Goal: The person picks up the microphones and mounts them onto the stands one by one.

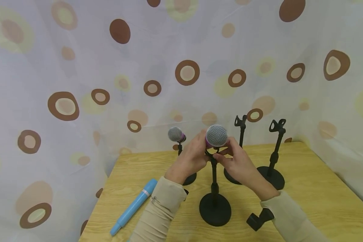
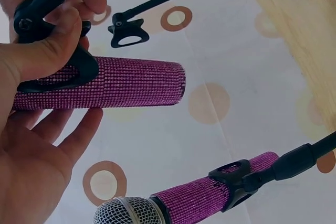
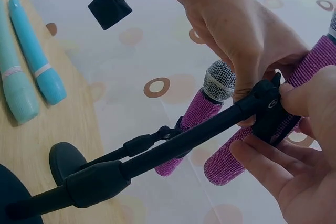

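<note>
A microphone (image 1: 216,136) with a silver mesh head and a purple studded body lies in the clip (image 3: 270,121) of a black desk stand (image 1: 214,205). My left hand (image 1: 193,153) grips the microphone and clip from the left, its thumb over the clip and fingers against the body in the left wrist view. From the other side, my right hand (image 1: 239,163) pinches the clip near its joint; the right wrist view shows fingers around it. Behind my left hand, a second purple microphone (image 2: 194,198) sits in another stand's clip.
Two more black stands, the nearer-to-middle one (image 1: 240,122) and the right one (image 1: 277,127), hold nothing in their clips. On the table's left lie a blue banded tube (image 1: 134,206) and a pale green one (image 3: 18,82). A dotted curtain (image 1: 151,60) hangs behind.
</note>
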`<state>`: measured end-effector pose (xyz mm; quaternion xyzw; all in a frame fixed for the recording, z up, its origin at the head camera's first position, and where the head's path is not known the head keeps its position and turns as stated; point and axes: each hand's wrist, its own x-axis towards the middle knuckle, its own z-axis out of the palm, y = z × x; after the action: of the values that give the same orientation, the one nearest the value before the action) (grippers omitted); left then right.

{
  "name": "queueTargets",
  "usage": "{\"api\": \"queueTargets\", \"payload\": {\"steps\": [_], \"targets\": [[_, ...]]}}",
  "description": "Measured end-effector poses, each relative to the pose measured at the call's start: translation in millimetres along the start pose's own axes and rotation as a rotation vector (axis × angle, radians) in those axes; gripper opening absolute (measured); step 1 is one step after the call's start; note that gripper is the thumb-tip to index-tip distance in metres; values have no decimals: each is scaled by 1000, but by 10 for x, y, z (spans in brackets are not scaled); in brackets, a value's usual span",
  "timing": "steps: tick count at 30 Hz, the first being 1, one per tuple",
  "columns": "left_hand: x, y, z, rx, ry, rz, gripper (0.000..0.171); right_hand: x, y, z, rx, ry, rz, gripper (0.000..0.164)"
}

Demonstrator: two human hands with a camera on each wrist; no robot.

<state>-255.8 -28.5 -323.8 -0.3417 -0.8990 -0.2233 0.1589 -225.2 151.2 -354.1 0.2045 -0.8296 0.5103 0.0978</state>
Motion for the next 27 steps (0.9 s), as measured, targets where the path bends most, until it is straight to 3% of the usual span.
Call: {"api": "queueTargets", "payload": {"steps": [4,12,20,27], "targets": [[-4,-22,18,-39,-3,2,75,-7,0,-4,-8,-1,1,44],[-28,-28,50,-19,39,68,72,-19,21,-15,-38,0,-14,49],[-34,-19,51,-5,54,74,69,-12,-1,-20,-150,34,-85,46],[-40,-28,55,8,64,94,64,-31,-5,-26,-148,27,-83,46]]}}
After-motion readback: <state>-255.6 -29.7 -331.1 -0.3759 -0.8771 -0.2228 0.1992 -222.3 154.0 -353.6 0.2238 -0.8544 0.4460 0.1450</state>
